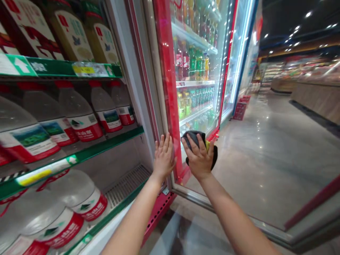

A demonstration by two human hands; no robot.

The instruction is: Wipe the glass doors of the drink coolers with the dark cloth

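Note:
A dark grey and black cloth [196, 137] with a bit of yellow at its edge is under my right hand [199, 156], which presses it against the inner side of the open glass door [247, 184]. The fingers of that hand are spread over the cloth. My left hand [163, 157] lies flat on the door's hinge-side frame [162, 102], fingers stretched upward and holding nothing. Red trim [170, 71] shows at the door's hinge edge, just beyond the left fingertips.
On the left, an open cooler holds red-capped water bottles [83, 120] and juice bottles [70, 32] on green-edged shelves [106, 150]. Through the glass stand a neighbouring lit drinks cooler [195, 84] and red boxes [240, 109] on the shiny floor [265, 141]. A wood-sided counter [318, 99] is at right.

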